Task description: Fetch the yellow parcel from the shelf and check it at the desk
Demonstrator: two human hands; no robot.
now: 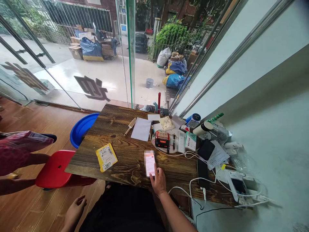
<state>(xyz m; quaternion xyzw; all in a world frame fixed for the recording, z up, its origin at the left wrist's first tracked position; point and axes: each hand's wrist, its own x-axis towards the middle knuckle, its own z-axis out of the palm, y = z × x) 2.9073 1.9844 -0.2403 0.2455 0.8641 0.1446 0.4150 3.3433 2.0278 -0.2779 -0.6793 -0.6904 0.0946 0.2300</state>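
Note:
A smartphone [150, 166] with a bright screen lies flat on the dark wooden table [125, 154]; the top of its screen is blurred. My right hand [159, 182] rests at the phone's lower right, thumb and fingers apart. Its thumb touches the bottom of the screen and a fingertip meets the right edge. Beside my lap, below the table's front edge, my left hand [75, 209] hangs loosely, fingers a little bent, with nothing in it. A yellow parcel bag [106, 158] with a white label marked 5027 lies left of the phone.
Paper sheets [141, 129], a brush-like tool [130, 126], a black-and-orange device [162, 140] and white cables [190, 154] crowd the table's back and right. A red stool [56, 169], a blue basin [82, 129] and another person's arm [18, 187] are at left.

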